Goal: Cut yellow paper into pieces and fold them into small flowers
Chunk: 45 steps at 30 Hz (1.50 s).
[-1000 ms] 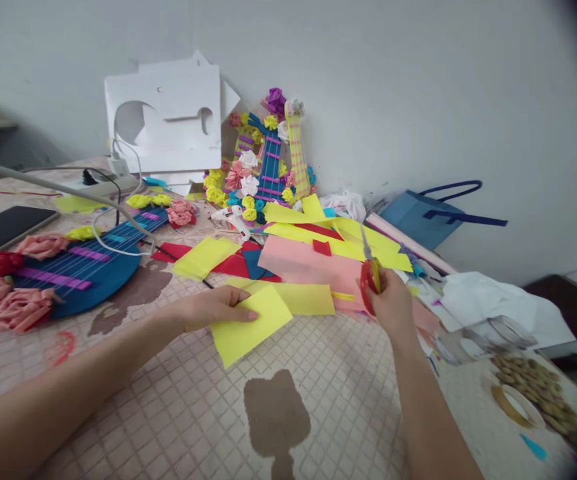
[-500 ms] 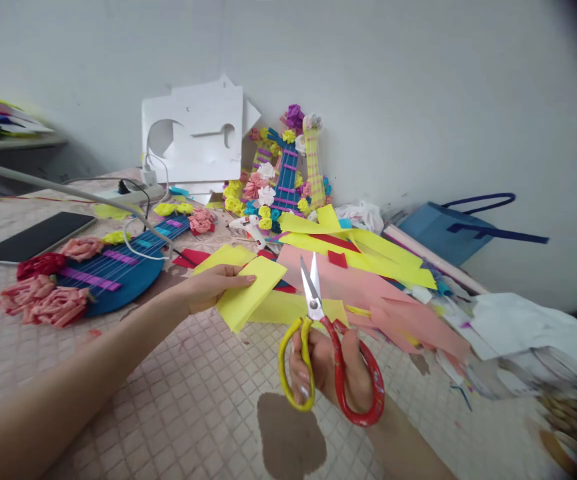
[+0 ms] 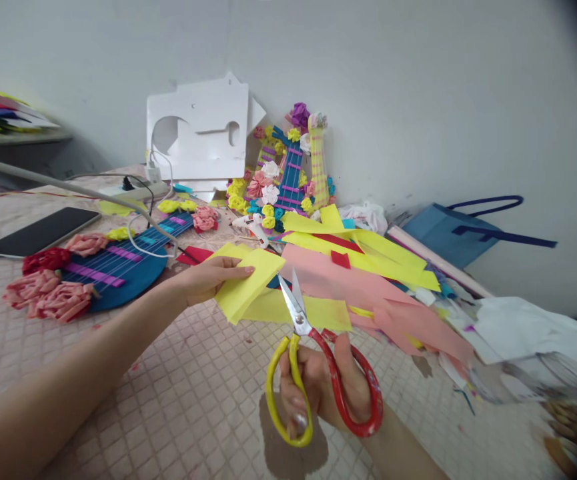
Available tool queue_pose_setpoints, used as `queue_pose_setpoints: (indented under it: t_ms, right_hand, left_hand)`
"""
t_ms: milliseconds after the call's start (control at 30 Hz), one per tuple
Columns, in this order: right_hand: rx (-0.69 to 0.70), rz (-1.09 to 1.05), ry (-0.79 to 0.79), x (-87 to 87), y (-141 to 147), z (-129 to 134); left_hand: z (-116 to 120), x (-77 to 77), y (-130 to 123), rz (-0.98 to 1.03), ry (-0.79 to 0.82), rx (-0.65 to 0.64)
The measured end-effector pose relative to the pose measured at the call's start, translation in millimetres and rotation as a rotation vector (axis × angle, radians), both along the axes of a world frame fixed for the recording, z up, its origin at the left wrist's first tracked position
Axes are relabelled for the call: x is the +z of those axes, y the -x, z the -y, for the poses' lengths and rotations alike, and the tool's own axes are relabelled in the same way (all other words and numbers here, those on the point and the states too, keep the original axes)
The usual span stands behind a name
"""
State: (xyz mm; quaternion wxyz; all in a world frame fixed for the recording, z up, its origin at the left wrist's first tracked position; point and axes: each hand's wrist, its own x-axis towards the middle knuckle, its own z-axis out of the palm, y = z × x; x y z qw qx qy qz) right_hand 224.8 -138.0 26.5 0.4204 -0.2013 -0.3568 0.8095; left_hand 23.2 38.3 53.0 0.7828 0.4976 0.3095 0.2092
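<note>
The right hand (image 3: 321,383) was curled, its fingers and thumb through the handles of the scissors (image 3: 301,321), blades parted. Left of and beyond the scissors, the left hand (image 3: 211,277) pinched yellow paper (image 3: 253,280) between thumb and fingers. Pink paper (image 3: 333,283) lay beyond the scissors, to the right; farther beyond them, flower-trimmed guitar shapes (image 3: 292,177) stood before the wall (image 3: 418,93).

The person's left forearm (image 3: 98,363), toward eight o'clock, is bare up to the left hand (image 3: 211,279). The right forearm (image 3: 401,441), toward five o'clock, is bare too; the right hand (image 3: 321,383) shows a glossy fingernail (image 3: 300,421).
</note>
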Motion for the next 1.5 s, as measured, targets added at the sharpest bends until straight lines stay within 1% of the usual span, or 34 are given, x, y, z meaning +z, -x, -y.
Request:
queue_pose_setpoints:
  t_ms: [167,267,400,533,667,800,1000,1500]
  right_hand:
    - [0.022,0.025,0.032,2.3,-3.5,-1.8]
    - [0.014,0.024,0.021,4.5,-3.1,-2.0]
    - [0.011,0.022,0.014,2.6,-3.6,-1.8]
    - [0.004,0.052,-0.001,-0.1,-5.4,-2.4]
    - [0.016,0.079,-0.005,0.4,-5.9,-3.7]
    - [0.011,0.102,-0.014,0.1,-5.4,-3.7]
    - [-0.033,0.092,-0.033,-2.5,-5.9,-2.7]
    - [-0.019,0.03,0.054,-6.3,-7.4,-3.3]
  left_hand:
    - [3.7,3.4,-0.5,-0.033,-0.046,-0.049]
    - [4.4,3.3,0.5,-0.069,-0.093,-0.082]
    - [5.2,4.7,2.2,-0.131,-0.167,-0.12]
    - [5.8,7.9,3.2,-0.191,-0.241,-0.123]
    - [4.1,7.6,4.5,-0.233,-0.298,-0.132]
    - [2.0,6.2,5.7,-0.257,-0.323,-0.135]
    - [-0.7,6.6,7.3,-0.278,-0.37,-0.133]
    - [-6.2,4.6,10.9,-0.278,-0.377,-0.134]
